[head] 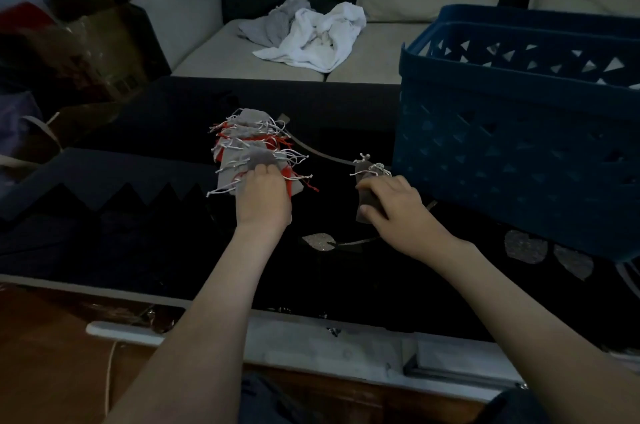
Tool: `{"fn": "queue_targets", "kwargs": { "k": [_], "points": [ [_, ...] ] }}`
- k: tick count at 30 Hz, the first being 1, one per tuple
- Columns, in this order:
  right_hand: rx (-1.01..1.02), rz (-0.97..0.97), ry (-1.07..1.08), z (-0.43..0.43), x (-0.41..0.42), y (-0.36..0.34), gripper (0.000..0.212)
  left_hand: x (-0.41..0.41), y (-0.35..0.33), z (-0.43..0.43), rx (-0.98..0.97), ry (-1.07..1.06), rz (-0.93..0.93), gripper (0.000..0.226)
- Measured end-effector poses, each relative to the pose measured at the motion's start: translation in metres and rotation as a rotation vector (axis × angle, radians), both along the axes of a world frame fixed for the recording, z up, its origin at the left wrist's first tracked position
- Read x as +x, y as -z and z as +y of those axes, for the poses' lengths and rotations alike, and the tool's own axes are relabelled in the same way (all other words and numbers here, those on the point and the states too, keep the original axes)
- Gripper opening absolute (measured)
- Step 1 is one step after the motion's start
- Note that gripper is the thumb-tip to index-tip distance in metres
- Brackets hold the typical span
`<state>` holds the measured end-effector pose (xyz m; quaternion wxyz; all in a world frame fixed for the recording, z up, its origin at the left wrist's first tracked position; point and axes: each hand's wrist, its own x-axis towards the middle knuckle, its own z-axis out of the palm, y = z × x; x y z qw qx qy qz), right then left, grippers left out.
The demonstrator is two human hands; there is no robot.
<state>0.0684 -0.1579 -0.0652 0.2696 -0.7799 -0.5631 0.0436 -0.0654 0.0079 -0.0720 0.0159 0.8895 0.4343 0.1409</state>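
- The table (346, 288), under a black cloth with silver leaves, carries everything.
- A pile (242, 146) of grey and red drawstring pouches lies under and just beyond my left hand (263, 203).
- One grey pouch (362, 170) lies under my right hand (398, 208).
- A blue basket (502, 163) stands just right of that hand.
- Black foam (104, 177) with a zigzag edge lies well left of my left hand.

Matt cloth pouches (249, 153), perforated plastic basket (512, 146)

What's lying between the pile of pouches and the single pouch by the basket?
Only black cloth crossed by a thin silver strip lies between pile and pouch, in the head view.
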Motion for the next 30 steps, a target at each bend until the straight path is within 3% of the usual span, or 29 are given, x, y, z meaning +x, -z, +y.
{"fn": "queue_targets", "kwargs": {
  "k": [11,15,19,21,23,26,28,30],
  "points": [
    [0.050,0.125,-0.020,-0.004,-0.002,-0.004,0.026,-0.004,0.003,0.005,-0.092,-0.064,-0.115,0.026],
    [0.034,0.139,-0.037,-0.003,-0.005,-0.004,0.027,-0.008,0.004,0.009,-0.059,-0.090,-0.080,0.051],
    [0.021,0.179,-0.035,-0.001,-0.007,-0.007,0.027,-0.011,0.006,0.010,-0.101,-0.066,-0.147,0.033],
    [0.034,0.229,-0.017,0.000,-0.009,-0.008,0.024,-0.014,0.001,0.006,-0.088,-0.055,-0.202,0.036],
    [0.104,0.411,0.052,0.000,-0.012,-0.013,0.016,-0.013,-0.013,0.000,0.023,0.015,-0.304,0.031],
    [0.187,0.987,0.163,0.000,-0.015,-0.029,0.028,-0.007,-0.040,-0.024,0.212,0.220,-0.472,0.017],
    [0.185,1.307,0.145,-0.001,-0.014,-0.038,0.040,0.002,-0.052,-0.048,0.195,0.465,-0.451,0.016],
    [0.226,1.456,0.083,-0.004,-0.013,-0.041,0.040,0.011,-0.051,-0.069,0.213,0.662,-0.357,0.018]
  ]
}}
